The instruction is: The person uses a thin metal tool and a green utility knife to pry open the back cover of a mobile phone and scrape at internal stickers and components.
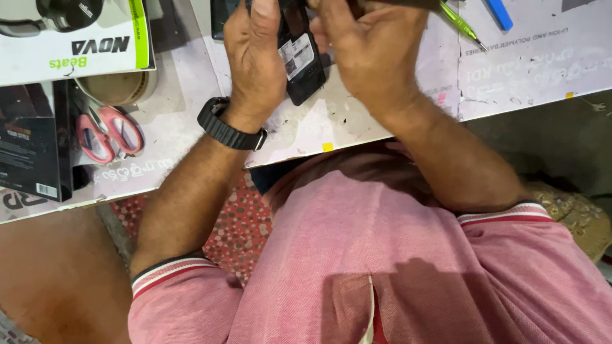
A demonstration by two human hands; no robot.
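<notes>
Black, seemingly plastic slab, hand-clasped

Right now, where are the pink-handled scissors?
In the head view the pink-handled scissors lie on the white worktop at the far left, beside the dark box and left of the left hand.

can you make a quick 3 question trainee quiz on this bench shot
1. True or false: both hands grip the black device.
2. Which wrist wears the black watch? A) left B) right
3. Fill in: the pink-handled ____ lie left of the left hand.

Key
1. True: the right hand grips it as well.
2. A
3. scissors
</notes>
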